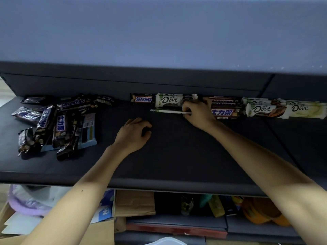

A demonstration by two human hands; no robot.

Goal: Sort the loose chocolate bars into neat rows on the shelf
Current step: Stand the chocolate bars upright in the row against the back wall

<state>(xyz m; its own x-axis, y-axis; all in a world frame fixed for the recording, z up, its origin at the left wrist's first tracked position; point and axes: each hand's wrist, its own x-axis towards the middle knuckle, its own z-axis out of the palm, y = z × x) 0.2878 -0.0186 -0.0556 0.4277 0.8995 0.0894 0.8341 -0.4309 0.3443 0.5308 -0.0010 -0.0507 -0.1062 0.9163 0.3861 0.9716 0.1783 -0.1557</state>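
Observation:
A loose heap of dark Snickers bars (pixel 58 124) lies at the left of the dark shelf (pixel 177 156), partly on top of a light blue packet (pixel 88 131). Along the back wall runs a row: one Snickers bar (pixel 143 99), a white Dove bar (pixel 169 100), stacked Snickers bars (pixel 224 107) and more Dove bars (pixel 283 108). My right hand (pixel 197 114) pinches a white Dove bar (pixel 168 111) held on edge, just in front of the flat Dove bar. My left hand (pixel 134 133) rests on the shelf's middle with fingers loosely curled, holding nothing.
An upper shelf (pixel 159 32) overhangs the back row. Below the shelf's front edge (pixel 159 183) are cardboard boxes (pixel 135 202), a lilac bag (pixel 26 204) and orange packets (pixel 261 213).

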